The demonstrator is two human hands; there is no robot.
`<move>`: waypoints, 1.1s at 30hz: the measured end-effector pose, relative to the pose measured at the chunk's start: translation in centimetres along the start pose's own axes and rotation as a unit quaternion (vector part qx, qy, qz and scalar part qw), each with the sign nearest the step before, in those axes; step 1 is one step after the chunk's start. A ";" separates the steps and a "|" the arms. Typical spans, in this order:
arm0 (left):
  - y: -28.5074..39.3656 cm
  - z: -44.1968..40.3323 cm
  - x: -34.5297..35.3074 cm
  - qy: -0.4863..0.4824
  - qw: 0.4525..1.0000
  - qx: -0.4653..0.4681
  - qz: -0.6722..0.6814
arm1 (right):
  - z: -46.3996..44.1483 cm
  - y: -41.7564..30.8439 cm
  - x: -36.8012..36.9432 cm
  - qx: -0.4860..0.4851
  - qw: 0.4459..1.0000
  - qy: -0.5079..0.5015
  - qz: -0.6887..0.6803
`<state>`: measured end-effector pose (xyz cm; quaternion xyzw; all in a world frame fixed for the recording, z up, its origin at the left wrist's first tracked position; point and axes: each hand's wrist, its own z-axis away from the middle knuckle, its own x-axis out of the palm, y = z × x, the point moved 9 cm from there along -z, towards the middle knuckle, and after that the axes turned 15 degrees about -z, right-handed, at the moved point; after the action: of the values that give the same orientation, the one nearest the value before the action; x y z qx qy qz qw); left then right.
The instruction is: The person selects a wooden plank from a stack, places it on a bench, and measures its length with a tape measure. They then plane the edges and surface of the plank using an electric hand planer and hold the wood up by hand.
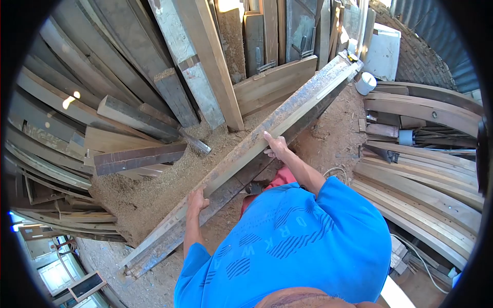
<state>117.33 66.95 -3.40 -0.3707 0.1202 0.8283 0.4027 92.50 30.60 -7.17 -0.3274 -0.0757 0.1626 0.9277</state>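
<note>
A long wooden board (233, 158) runs diagonally from the lower left to the upper right in front of my body. My left hand (196, 201) grips it toward the lower-left end, fingers over the far side and thumb on the near side. Farther along, my right hand (277, 147) clasps the near edge, thumb on top and the other fingers curled lower down. Paint-spotted, weathered timber (317, 77) shows along the board at the far end. On that end rests a small yellow and black object, apparently a tape measure (351, 56).
Planks (118, 56) lean and lie stacked at left; more timber (421, 185) is piled at right. A white bucket (365, 83) stands near the board's far end. Sawdust (149, 200) covers the ground, with a dark beam (138, 158) lying over it. A loose cord (336, 171) lies at right.
</note>
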 end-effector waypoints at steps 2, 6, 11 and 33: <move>-0.2 -0.3 -0.3 0.009 1.000 -0.028 0.004 | -0.8 -0.2 0.3 -0.009 1.000 -0.001 0.001; 1.0 -0.6 -1.0 -0.013 0.998 -0.060 -0.008 | -1.1 -0.6 0.3 -0.001 0.999 -0.015 0.028; 8.8 -1.3 -5.4 0.022 0.999 -0.028 0.015 | -6.6 3.9 -0.3 0.039 0.974 -0.223 0.000; 52.7 -13.6 -23.6 0.292 0.945 0.125 0.077 | -9.1 -15.0 -53.1 -0.168 0.980 0.104 0.027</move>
<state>93.96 12.46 -1.31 -0.5324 0.3635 0.6907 0.3277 48.88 -4.30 -6.51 -0.4952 0.0034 0.1379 0.8577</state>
